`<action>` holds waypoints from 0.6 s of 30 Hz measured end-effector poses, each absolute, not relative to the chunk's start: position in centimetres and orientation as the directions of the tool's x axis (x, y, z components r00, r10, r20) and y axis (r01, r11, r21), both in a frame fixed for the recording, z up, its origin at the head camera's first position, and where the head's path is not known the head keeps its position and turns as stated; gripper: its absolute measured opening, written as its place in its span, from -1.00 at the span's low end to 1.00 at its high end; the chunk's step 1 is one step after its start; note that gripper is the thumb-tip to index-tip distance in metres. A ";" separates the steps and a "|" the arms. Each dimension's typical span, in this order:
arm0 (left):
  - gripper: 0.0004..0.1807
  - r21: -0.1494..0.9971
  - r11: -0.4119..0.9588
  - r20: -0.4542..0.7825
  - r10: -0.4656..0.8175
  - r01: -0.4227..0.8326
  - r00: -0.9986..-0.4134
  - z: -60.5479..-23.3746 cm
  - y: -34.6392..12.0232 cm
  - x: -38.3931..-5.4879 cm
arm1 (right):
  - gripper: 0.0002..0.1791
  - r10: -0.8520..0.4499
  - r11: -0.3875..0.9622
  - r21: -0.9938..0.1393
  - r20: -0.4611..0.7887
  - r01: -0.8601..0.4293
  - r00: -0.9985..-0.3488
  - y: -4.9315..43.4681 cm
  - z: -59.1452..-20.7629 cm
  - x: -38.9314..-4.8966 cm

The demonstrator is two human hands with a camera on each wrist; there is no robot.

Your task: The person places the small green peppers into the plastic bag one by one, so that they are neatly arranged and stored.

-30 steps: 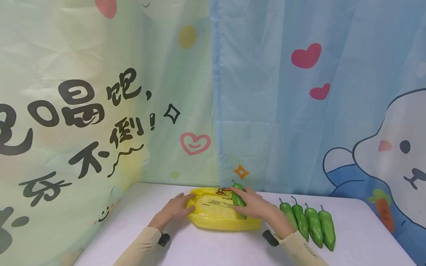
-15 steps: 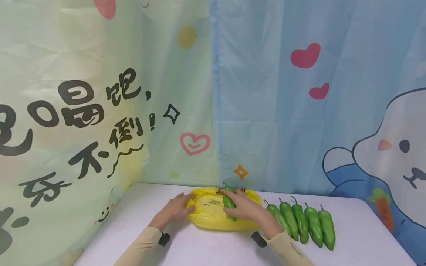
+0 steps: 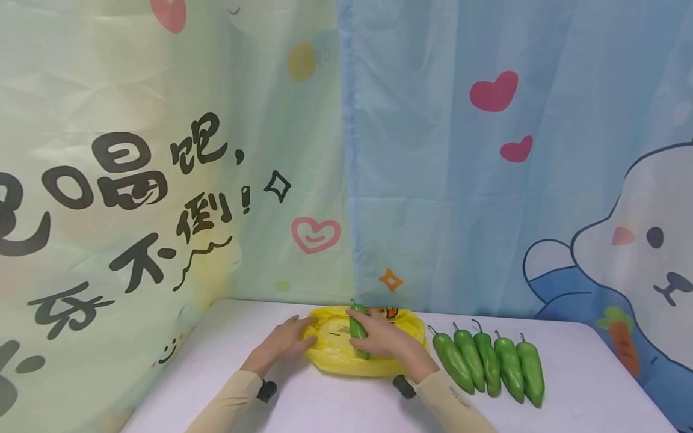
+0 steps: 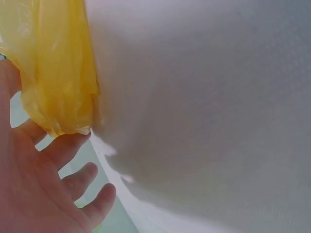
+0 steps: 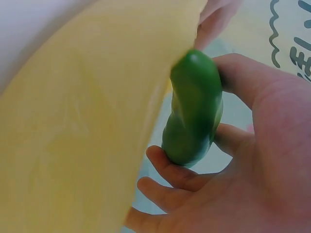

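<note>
A yellow plastic bag [image 3: 352, 366] lies spread with its mouth facing up on the white table, printed at its far edge. My left hand [image 3: 286, 337] holds the bag's left end between thumb and fingers; in the left wrist view the yellow film [image 4: 58, 73] hangs between them. Over the bag, my right hand [image 3: 381, 337] grips a long green pepper [image 3: 357, 328] by its sides, stem pointing away from me. The right wrist view shows the pepper's blunt end [image 5: 194, 107] between thumb and fingers, beside the bag's wall [image 5: 82, 126].
Several more green peppers [image 3: 509, 367] lie in a row on the table [image 3: 585, 373], to the right of the bag. Behind the table hangs a printed curtain [image 3: 411, 180], with its left part pale green.
My right hand has carried the green pepper leftward over the bag and lowered it slightly. The left hand has stayed at the bag's left end.
</note>
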State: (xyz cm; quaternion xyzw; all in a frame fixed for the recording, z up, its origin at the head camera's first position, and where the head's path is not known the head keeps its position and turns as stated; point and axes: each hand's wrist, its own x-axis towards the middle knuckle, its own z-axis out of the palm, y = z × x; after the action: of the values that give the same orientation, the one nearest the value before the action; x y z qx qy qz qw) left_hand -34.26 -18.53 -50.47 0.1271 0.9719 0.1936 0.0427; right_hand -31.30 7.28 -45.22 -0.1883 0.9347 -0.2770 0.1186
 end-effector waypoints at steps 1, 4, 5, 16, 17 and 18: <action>-0.42 0.389 0.893 -0.036 0.261 0.227 -0.965 -50.5 -18.6 -34.2 | -0.26 -0.418 0.778 -0.559 -0.119 -0.287 -0.901 7.1 -45.3 -31.3; -0.42 0.391 0.893 -0.039 0.261 0.225 -0.965 -50.6 -18.6 -34.2 | -0.26 -0.424 0.776 -0.561 -0.125 -0.289 -0.897 6.8 -45.4 -31.3; -0.42 0.391 0.893 -0.042 0.260 0.224 -0.965 -50.6 -18.6 -34.2 | -0.27 -0.427 0.775 -0.562 -0.125 -0.291 -0.896 6.7 -45.4 -31.3; -0.41 0.389 0.892 -0.041 0.265 0.229 -0.963 -50.3 -18.5 -34.3 | -0.27 -0.462 0.754 -0.573 -0.115 -0.321 -0.880 5.8 -45.9 -31.7; -0.41 0.389 0.892 -0.040 0.267 0.231 -0.963 -50.4 -18.6 -34.4 | -0.27 -0.466 0.752 -0.574 -0.114 -0.324 -0.878 5.6 -46.0 -31.7; -0.41 0.387 0.892 -0.040 0.269 0.233 -0.962 -50.4 -18.6 -34.4 | -0.27 -0.465 0.752 -0.575 -0.116 -0.323 -0.877 5.5 -46.0 -31.7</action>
State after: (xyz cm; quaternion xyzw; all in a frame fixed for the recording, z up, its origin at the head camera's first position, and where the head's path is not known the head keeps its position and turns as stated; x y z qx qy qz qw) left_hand -34.37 -18.60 -50.40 0.1294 0.9715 0.1932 0.0465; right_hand -31.67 5.52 -45.99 -0.2124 0.9273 -0.2808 0.1270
